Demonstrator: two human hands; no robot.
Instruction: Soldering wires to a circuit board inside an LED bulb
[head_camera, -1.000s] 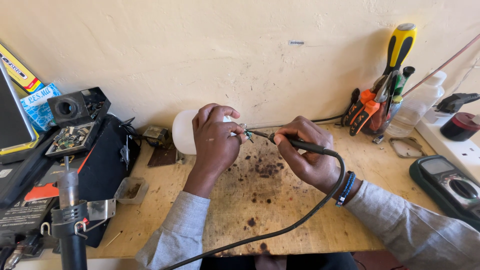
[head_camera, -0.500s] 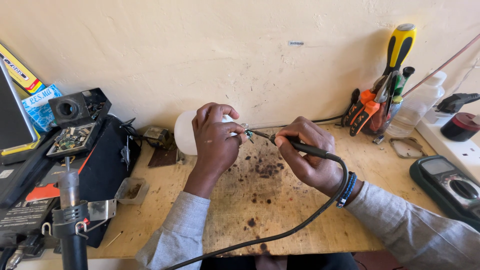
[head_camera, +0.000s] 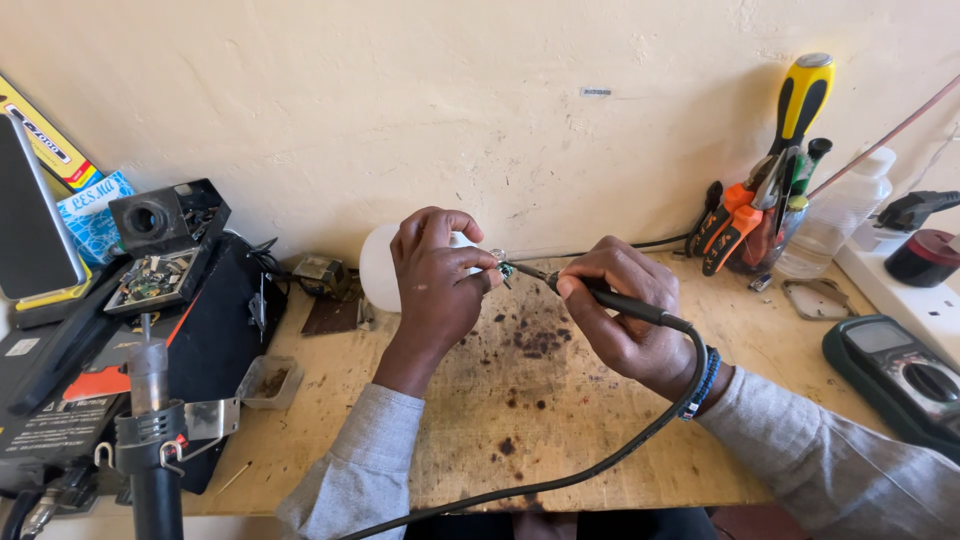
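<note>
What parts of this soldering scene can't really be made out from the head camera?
- White bulb: mostly hidden behind the left hand in the head view.
- Small circuit board at the soldering iron tip: too small to show the joint.
- Iron's grip: covered by the right hand.
- Multimeter: cut off by the right edge.
- Hot-air handle: cut off by the bottom edge.

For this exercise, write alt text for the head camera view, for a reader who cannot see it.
Over a scorched wooden workbench, the left hand holds a white bulb while the right hand holds a black soldering iron, its tip at a small part at the left fingertips. A multimeter lies at right, screwdrivers stand by the wall.
</note>
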